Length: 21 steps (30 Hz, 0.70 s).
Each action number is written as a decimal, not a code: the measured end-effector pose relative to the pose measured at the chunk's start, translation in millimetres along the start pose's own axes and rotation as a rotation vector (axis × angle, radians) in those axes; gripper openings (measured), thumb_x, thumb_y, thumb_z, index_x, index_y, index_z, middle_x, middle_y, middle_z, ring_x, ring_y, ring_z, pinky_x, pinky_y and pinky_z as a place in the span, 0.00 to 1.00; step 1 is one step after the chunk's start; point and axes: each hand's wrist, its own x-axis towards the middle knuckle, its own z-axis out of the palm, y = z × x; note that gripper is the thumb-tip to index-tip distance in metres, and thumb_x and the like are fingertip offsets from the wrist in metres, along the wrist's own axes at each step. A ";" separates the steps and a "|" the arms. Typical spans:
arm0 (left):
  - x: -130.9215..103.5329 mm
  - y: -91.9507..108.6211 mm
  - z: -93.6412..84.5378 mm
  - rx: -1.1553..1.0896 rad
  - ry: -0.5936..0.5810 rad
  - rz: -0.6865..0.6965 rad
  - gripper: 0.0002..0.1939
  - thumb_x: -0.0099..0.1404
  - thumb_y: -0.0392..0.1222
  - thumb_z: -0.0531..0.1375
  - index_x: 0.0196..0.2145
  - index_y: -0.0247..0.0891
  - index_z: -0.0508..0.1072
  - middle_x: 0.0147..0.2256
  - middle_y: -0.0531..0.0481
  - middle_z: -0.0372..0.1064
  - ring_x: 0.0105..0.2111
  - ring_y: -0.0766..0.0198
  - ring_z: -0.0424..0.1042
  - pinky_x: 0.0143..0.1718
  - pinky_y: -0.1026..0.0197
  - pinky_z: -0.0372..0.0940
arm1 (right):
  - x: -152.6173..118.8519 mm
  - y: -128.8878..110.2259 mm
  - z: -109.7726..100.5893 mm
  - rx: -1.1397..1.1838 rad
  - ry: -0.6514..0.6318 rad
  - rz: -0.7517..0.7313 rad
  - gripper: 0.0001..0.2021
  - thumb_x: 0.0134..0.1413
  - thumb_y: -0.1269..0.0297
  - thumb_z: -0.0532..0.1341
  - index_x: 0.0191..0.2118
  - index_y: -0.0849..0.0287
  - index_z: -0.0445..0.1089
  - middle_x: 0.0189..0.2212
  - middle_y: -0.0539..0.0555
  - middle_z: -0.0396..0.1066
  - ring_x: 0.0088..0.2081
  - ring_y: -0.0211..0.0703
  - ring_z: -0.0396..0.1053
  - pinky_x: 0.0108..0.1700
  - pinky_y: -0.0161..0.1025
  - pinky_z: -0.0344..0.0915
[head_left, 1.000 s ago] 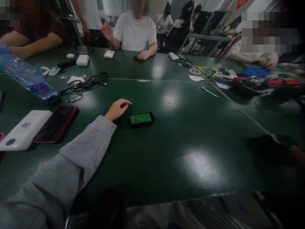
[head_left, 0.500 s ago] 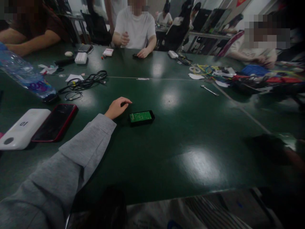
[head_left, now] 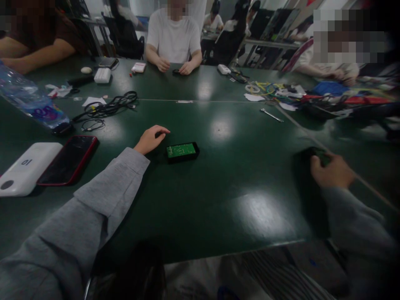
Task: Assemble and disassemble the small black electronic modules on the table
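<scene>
The dark green tabletop (head_left: 218, 187), marked by whitish glare patches, bears at the centre of the frame a black-edged device (head_left: 182, 151) with a green, pale-speckled face; at right, a dark object (head_left: 324, 159) shows a green face. At left appear a white slab (head_left: 34, 166) with dark markings, a black phone (head_left: 68, 160) with red edges and a clear bluish bottle (head_left: 37, 102) with a purple label. A plain heather-grey sleeve (head_left: 109, 196) crosses the lower left, with yellow wires (head_left: 267, 88), a blue bundle (head_left: 331, 88) and striped cloth (head_left: 278, 271) at upper right and bottom respectively.
</scene>
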 end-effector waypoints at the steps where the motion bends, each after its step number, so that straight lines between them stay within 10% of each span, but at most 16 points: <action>1: 0.2 -0.2 0.0 -0.001 0.003 -0.009 0.11 0.68 0.38 0.57 0.46 0.42 0.77 0.49 0.47 0.75 0.49 0.60 0.73 0.56 0.50 0.66 | 4.3 -30.6 15.2 -0.014 0.002 0.027 0.44 0.52 0.30 0.52 0.56 0.67 0.73 0.46 0.85 0.70 0.52 0.75 0.70 0.44 0.65 0.61; 6: 0.4 1.0 0.0 -0.014 0.020 -0.048 0.12 0.69 0.40 0.57 0.47 0.40 0.76 0.48 0.45 0.76 0.48 0.59 0.73 0.54 0.52 0.66 | -14.9 -226.6 72.5 0.295 -0.164 -0.210 0.35 0.65 0.42 0.45 0.55 0.71 0.72 0.50 0.77 0.71 0.54 0.65 0.68 0.55 0.59 0.59; 10: 0.0 3.1 0.3 -0.064 0.050 -0.074 0.13 0.70 0.41 0.56 0.49 0.39 0.75 0.49 0.45 0.75 0.49 0.60 0.73 0.54 0.52 0.66 | -65.8 -342.5 75.7 0.607 -0.448 -0.568 0.33 0.69 0.39 0.39 0.50 0.53 0.75 0.47 0.58 0.76 0.48 0.54 0.71 0.54 0.54 0.64; 14: -0.8 7.4 -0.4 -0.114 0.048 -0.096 0.15 0.72 0.45 0.54 0.50 0.39 0.74 0.50 0.45 0.75 0.49 0.60 0.73 0.54 0.54 0.67 | -98.9 -376.6 63.8 0.867 -0.624 -0.725 0.35 0.65 0.32 0.40 0.45 0.48 0.77 0.43 0.53 0.76 0.48 0.50 0.70 0.56 0.54 0.63; 21: -0.2 12.4 -3.8 -0.160 0.002 -0.111 0.17 0.73 0.49 0.52 0.49 0.41 0.74 0.50 0.45 0.75 0.49 0.59 0.73 0.55 0.53 0.66 | -92.3 -355.5 86.3 1.138 -0.660 -0.206 0.34 0.62 0.29 0.44 0.48 0.52 0.71 0.44 0.56 0.75 0.48 0.49 0.72 0.51 0.51 0.69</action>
